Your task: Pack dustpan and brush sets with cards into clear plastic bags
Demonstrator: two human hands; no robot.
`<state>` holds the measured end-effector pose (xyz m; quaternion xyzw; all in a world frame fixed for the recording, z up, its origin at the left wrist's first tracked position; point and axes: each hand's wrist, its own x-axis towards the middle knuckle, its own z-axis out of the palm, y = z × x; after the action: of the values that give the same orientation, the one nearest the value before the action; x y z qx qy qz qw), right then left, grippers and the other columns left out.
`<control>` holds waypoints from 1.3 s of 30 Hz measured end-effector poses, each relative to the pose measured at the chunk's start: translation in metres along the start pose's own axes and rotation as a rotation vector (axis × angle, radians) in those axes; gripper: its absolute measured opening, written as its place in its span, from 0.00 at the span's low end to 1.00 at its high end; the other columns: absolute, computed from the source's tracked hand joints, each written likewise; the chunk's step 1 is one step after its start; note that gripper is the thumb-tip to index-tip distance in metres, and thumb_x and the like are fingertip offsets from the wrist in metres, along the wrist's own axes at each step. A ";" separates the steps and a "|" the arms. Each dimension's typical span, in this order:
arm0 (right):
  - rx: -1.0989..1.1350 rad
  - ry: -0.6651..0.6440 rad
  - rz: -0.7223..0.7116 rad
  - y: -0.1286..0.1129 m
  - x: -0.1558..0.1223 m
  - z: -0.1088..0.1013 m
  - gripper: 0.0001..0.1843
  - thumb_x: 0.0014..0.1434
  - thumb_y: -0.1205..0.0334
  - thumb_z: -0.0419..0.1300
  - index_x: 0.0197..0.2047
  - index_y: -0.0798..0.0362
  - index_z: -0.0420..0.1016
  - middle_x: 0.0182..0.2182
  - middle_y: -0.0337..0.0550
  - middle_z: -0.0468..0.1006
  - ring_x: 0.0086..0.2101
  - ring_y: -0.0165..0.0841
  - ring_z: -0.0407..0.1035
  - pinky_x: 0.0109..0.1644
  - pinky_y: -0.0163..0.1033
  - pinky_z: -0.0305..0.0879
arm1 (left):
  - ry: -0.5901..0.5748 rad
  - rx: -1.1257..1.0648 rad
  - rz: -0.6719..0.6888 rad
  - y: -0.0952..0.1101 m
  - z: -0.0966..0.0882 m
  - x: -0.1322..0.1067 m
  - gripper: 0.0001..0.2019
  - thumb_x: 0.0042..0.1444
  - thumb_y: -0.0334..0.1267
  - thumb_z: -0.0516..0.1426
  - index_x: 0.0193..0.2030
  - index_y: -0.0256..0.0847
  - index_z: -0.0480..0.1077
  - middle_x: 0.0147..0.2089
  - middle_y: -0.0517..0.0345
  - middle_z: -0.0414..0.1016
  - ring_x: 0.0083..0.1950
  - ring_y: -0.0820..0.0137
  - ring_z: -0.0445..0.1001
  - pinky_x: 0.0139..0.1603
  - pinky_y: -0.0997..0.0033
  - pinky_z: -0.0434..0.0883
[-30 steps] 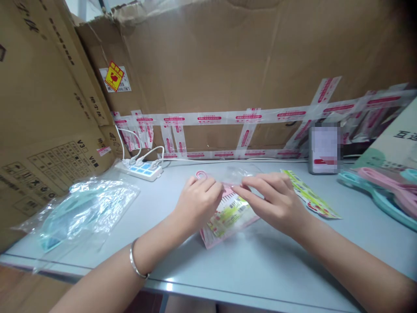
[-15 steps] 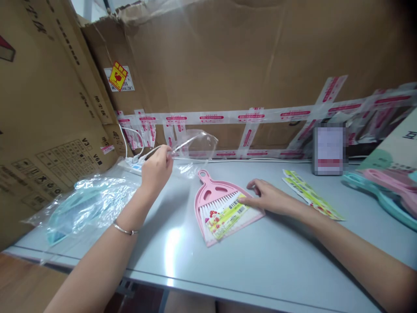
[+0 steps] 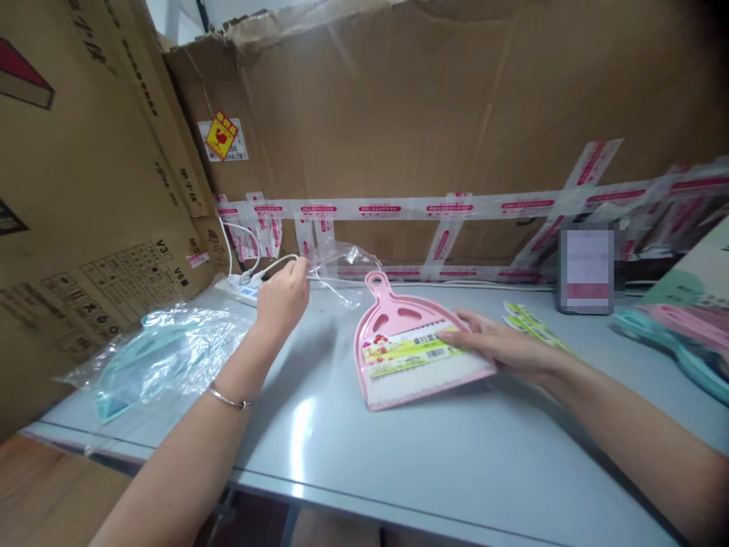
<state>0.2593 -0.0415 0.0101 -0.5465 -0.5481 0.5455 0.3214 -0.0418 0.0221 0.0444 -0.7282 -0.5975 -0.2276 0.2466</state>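
Note:
A clear plastic bag (image 3: 345,266) hangs from my left hand (image 3: 285,295), whose fingers are closed on its edge above the back of the table. My right hand (image 3: 494,342) grips the right side of a pink dustpan (image 3: 430,304), with the thumb on top and the other fingers partly hidden beyond the rim. Across the pan lies a yellow-green printed label card (image 3: 407,355), over the white bristles (image 3: 427,385) of a brush. The dustpan is tilted, its handle loop pointing toward the back.
On the left, a teal dustpan (image 3: 145,357) lies in clear plastic. A power strip (image 3: 242,291) stands behind it. More label cards (image 3: 532,325), a phone-like device (image 3: 589,266) and teal and pink dustpans (image 3: 677,353) are on the right. A big cardboard box (image 3: 387,114) lines the back.
My right hand has taken hold of the pink dustpan and raised its right side. The label card now lies more level across it. The plastic bag in my left hand has sunk lower.

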 end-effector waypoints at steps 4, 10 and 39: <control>0.219 0.046 -0.058 -0.014 -0.017 -0.033 0.30 0.43 0.56 0.68 0.49 0.49 0.64 0.40 0.48 0.78 0.32 0.36 0.74 0.35 0.37 0.70 | -0.197 0.049 0.021 0.006 -0.008 -0.001 0.13 0.59 0.30 0.45 0.48 0.40 0.65 0.46 0.50 0.74 0.44 0.61 0.74 0.34 0.68 0.66; 0.349 0.025 -0.063 -0.014 -0.029 -0.057 0.36 0.38 0.58 0.70 0.53 0.50 0.69 0.32 0.49 0.80 0.23 0.35 0.73 0.27 0.37 0.69 | -0.371 -0.021 0.142 0.025 -0.004 -0.010 0.12 0.59 0.32 0.45 0.45 0.40 0.66 0.46 0.49 0.75 0.43 0.61 0.75 0.36 0.67 0.66; 0.431 0.106 0.000 0.003 0.004 0.032 0.21 0.46 0.65 0.67 0.46 0.57 0.74 0.38 0.47 0.80 0.33 0.33 0.75 0.34 0.32 0.70 | -0.074 -0.223 0.620 0.062 0.017 -0.036 0.12 0.62 0.34 0.46 0.42 0.39 0.70 0.34 0.54 0.72 0.28 0.73 0.68 0.22 0.75 0.58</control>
<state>0.2286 -0.0464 -0.0004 -0.4929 -0.4012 0.6207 0.4591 0.0134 -0.0050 0.0032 -0.9056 -0.3275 -0.1792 0.2011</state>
